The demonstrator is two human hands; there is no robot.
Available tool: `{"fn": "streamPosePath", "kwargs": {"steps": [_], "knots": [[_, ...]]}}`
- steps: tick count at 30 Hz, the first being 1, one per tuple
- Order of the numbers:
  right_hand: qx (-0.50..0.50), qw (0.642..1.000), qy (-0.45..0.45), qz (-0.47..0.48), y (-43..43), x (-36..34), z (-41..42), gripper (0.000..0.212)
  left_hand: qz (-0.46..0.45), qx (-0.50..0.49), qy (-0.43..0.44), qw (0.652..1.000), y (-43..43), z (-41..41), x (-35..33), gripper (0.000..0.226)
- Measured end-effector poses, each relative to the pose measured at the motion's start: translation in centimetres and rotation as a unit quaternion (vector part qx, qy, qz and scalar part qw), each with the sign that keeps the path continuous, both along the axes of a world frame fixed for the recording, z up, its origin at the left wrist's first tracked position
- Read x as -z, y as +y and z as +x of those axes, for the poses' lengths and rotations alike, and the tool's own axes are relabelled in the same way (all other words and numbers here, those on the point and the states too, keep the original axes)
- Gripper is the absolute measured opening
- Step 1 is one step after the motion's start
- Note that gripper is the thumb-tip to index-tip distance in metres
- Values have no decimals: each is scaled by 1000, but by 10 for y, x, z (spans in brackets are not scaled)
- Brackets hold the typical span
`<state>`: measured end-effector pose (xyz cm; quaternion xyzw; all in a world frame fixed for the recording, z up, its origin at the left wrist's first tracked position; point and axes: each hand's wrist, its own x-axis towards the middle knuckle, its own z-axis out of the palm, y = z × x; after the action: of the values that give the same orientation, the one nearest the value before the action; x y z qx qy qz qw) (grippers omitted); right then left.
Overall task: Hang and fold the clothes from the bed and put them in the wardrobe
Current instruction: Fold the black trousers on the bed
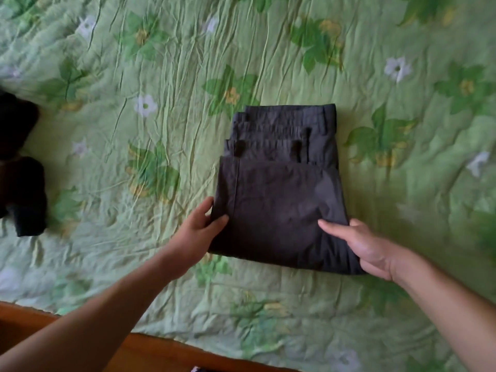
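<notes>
Nearest, the left hand and the right hand each have a grip clamped on the folded trousers. The left thumb lies on top at the left edge with the fingers round the side. The right thumb lies on top near the right corner, and its fingers are hidden at or under that edge. The trousers lie flat on the green floral bedspread, a little right of the middle, with the waistband and belt loops at the far end.

The likeliest trouble, as I judge it, is the fold coming apart. The stack is several loose layers, stepped at the far end, and only the near end is held. Lifted from there, the far layers could droop or slide open. If the fingers catch only the upper layers, the lower ones would stay behind; I cannot tell how deep the right fingers reach. The bedspread is crinkled, so dragging instead of lifting could snag the bottom layer and rumple it.

The bed's near edge runs across the bottom over a wooden strip, so a pull toward the body soon runs out of bed. Bare bedspread lies on both sides of the trousers and beyond the waistband. A black garment lies well apart at the far left. The wardrobe is not in view.
</notes>
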<state>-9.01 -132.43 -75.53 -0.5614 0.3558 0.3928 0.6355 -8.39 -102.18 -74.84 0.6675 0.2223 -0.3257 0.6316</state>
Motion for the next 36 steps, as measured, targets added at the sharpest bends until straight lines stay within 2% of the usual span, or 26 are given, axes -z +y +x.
{"fn": "streamPosePath", "kwargs": {"steps": [2,5,6,9,10,12,13,15,16,18,20,22,24,26,28,29,32,34,36], "knots": [[12,999,-44,-16,-3,-9,21,43,9,-8,-40,999,-3,20,-12,24],[-4,993,-107,-45,-5,-16,72,31,42,0,-91,995,-7,67,-14,20],[-14,991,-120,-60,-6,-13,89,32,63,9,-103,993,-9,84,-9,17],[-109,969,-148,-168,-5,3,130,57,177,66,-110,976,-16,123,18,27],[-167,946,-152,-232,-4,9,135,61,227,88,-107,964,-20,131,25,37],[-250,868,-173,-392,1,16,131,64,319,117,-114,933,-27,135,30,57],[-254,822,-219,-461,3,16,124,62,358,124,-132,916,-31,131,28,65],[-270,702,-365,-549,11,13,95,58,423,140,-224,867,-37,107,22,72],[-287,650,-424,-562,17,13,77,58,448,161,-284,832,-40,91,19,72],[-362,584,-478,-547,27,19,43,60,470,248,-365,764,-40,56,29,71],[-432,552,-465,-540,28,32,22,67,476,332,-364,729,-32,31,54,69],[-478,559,-414,-537,20,53,12,74,481,360,-329,729,-29,20,77,68],[-503,584,-374,-516,13,68,12,78,489,373,-307,727,-31,20,87,68],[-491,600,-368,-513,15,74,14,78,498,378,-306,718,-36,24,85,68],[-433,618,-405,-516,21,67,21,73,503,361,-322,717,-36,33,73,66],[-391,619,-441,-519,22,62,29,67,504,341,-340,717,-34,44,66,64],[-324,582,-519,-535,28,47,82,56,512,300,-390,704,-33,100,53,63],[-346,582,-498,-542,37,44,129,65,517,321,-393,689,-37,144,54,67],[-404,597,-427,-546,43,47,167,77,509,367,-368,687,-39,176,64,70]]}}
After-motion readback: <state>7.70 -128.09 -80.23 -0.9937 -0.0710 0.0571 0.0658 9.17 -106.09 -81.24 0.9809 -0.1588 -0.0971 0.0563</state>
